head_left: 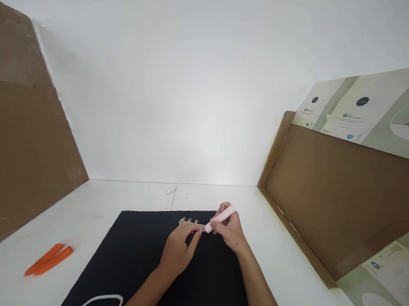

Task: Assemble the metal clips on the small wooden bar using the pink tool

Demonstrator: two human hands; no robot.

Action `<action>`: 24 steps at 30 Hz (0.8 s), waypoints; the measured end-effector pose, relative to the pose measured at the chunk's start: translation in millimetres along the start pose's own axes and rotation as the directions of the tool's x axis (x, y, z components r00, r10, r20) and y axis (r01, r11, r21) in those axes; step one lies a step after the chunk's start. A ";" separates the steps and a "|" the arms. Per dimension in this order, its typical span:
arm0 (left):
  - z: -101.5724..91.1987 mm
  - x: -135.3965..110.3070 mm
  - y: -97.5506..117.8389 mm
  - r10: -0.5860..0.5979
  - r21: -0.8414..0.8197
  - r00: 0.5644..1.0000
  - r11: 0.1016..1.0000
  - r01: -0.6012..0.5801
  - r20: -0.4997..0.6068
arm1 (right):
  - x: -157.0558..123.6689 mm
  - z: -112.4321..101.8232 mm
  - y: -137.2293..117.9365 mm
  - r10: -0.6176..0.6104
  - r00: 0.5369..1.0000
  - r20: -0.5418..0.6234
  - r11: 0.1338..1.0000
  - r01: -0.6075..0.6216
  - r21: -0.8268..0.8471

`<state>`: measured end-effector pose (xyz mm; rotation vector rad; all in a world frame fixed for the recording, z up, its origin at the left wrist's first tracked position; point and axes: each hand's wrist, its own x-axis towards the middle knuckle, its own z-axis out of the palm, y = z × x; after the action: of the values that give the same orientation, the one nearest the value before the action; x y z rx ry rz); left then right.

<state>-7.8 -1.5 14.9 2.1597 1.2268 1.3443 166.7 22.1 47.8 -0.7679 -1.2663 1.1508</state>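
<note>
My right hand (228,230) is closed around a pale pink flat stick (221,218), held slanted with its lower end pointing down-left. My left hand (178,248) is pinched at that lower end, fingertips closed on a small item I cannot make out. Just beyond the fingers, a short row of small clear, shiny pieces (188,221) lies on a black mat (134,250). Both hands hover over the far middle of the mat, almost touching each other.
Two orange flat tools (49,259) lie on the white table (95,202) at the left. A white cord loop (101,300) rests at the mat's near edge. Brown cardboard panels stand at the left (22,152) and right (342,201); printed sheets (364,111) lean at the right.
</note>
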 end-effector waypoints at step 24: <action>0.9 -0.3 0.3 -0.016 0.033 1.000 0.999 0.015 0.023 | -1.4 1.2 1.9 -0.005 0.999 0.048 1.000 0.004 0.027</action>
<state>-6.9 -1.7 14.5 2.1772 1.2630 1.2981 165.2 21.2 45.8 -0.7208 -1.2887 1.1868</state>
